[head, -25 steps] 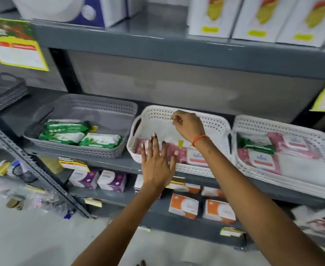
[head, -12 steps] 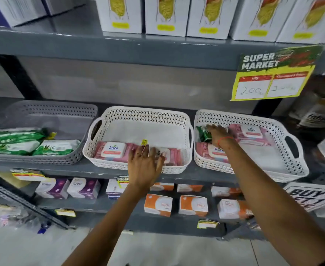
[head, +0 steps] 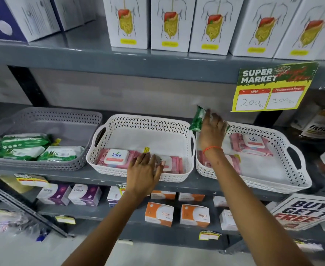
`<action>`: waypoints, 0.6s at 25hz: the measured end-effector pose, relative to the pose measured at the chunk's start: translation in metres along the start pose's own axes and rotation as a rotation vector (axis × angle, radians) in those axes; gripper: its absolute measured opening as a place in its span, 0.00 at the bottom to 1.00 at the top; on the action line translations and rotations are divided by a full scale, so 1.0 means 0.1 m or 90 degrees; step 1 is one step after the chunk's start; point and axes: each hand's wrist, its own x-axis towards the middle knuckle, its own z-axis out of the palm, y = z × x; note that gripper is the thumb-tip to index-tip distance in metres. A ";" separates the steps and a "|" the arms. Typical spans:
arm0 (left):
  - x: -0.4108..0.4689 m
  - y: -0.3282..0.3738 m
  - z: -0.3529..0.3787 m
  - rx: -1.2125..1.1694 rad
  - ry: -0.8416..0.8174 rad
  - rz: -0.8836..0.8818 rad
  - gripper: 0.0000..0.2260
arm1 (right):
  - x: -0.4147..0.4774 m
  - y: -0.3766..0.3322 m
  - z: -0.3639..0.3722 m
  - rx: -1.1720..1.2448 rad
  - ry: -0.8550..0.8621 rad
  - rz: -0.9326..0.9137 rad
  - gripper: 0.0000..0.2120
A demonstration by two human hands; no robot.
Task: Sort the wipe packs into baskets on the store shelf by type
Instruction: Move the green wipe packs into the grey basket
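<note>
While right hand (head: 212, 129) grips green wipe pack (head: 197, 120), pack sits lifted above gap between middle white basket (head: 177, 177) and right white basket (head: 284, 181). Left hand (head: 145, 172) flat, fingers spread, on middle basket's front rim. Pack blurred, label unreadable, lower part hidden behind fingers.

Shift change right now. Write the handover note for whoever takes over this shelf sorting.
Right hand: holds a green wipe pack, lifted above the right white basket.
Left hand: open, resting on the front rim of the middle white basket.
Done: grey basket holds only green packs; middle basket holds only pink packs.
Left: drop the held green pack into the grey basket; move the pink packs from the right basket into the middle one.
</note>
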 end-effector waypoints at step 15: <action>-0.39 -2.17 -0.33 -0.006 0.176 -0.342 0.30 | -0.71 -3.24 0.76 0.134 -0.122 -0.627 0.32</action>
